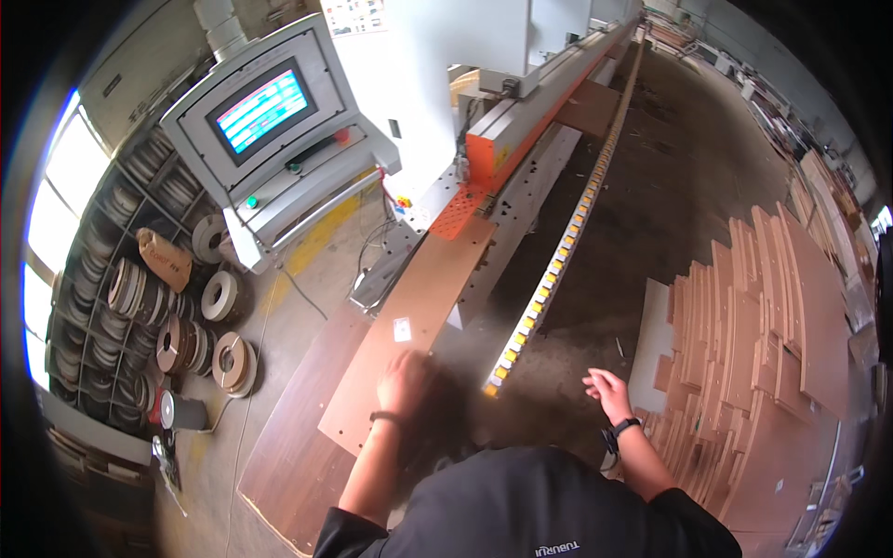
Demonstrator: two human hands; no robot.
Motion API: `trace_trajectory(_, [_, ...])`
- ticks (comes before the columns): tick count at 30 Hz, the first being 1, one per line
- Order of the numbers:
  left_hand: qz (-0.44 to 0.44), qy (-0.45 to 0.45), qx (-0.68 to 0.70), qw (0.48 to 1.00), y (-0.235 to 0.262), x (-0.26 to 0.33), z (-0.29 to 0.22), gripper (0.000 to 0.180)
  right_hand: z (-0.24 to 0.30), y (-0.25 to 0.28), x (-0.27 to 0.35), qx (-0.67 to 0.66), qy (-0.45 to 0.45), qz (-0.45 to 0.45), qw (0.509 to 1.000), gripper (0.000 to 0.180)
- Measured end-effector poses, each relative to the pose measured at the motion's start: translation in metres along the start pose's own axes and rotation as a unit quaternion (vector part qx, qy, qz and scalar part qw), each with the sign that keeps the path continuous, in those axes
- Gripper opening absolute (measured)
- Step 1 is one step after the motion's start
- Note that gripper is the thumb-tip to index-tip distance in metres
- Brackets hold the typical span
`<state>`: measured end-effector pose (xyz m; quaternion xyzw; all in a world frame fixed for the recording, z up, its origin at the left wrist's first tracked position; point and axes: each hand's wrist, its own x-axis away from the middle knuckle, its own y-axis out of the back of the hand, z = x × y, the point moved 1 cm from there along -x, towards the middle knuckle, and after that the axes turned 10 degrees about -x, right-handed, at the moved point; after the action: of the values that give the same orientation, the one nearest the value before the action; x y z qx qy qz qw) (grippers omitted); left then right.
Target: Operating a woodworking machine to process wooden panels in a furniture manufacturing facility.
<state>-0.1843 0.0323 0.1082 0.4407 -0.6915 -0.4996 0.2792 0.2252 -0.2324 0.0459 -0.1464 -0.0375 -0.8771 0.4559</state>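
Note:
A long brown wooden panel (414, 298) with a small white label and holes lies on a darker wood-grain board (307, 418). Its far end reaches the orange guard of the machine. My left hand (405, 383) is at the panel's near right edge, its fingers curled against it and partly blurred. Off to the right, my right hand (609, 392) hangs in the air with nothing in it, its fingers loosely bent and apart. Between the hands runs a rail with yellow rollers (530, 321), which neither hand touches.
A grey control console (270, 121) with a lit screen stands at the left beside the white machine with an orange guard (456, 212). Rolls of edge banding (226, 296) fill a rack and floor there. Stacked brown panels (735, 344) stand at the right.

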Motion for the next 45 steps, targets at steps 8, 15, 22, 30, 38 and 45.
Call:
trace_trajectory(8, [-0.017,-0.047,-0.143,0.988,-0.042,-0.083,-0.025,0.021,-0.144,0.154,0.168,0.126,-0.118,-0.201,0.964,0.025])
trace_trajectory(15, [-0.069,-0.028,-0.199,0.977,-0.068,-0.117,-0.002,0.016,-0.243,0.135,0.282,0.523,-0.103,0.011,0.846,0.035])
trace_trajectory(22, [-0.054,-0.036,-0.203,0.977,-0.069,-0.13,-0.012,0.016,-0.203,0.113,0.254,0.414,-0.125,-0.096,0.897,0.038])
trace_trajectory(30, [-0.083,-0.033,-0.209,0.974,-0.087,-0.153,-0.018,0.017,-0.092,0.068,0.203,0.074,-0.24,-0.177,0.952,0.043])
trace_trajectory(38, [-0.084,-0.054,-0.201,0.975,-0.11,-0.218,-0.051,0.02,-0.206,0.111,0.273,0.282,-0.098,-0.075,0.951,0.032])
trace_trajectory(45, [-0.098,-0.154,-0.095,0.979,-0.119,-0.259,-0.071,0.035,-0.168,0.076,0.34,0.326,-0.126,-0.132,0.928,0.033])
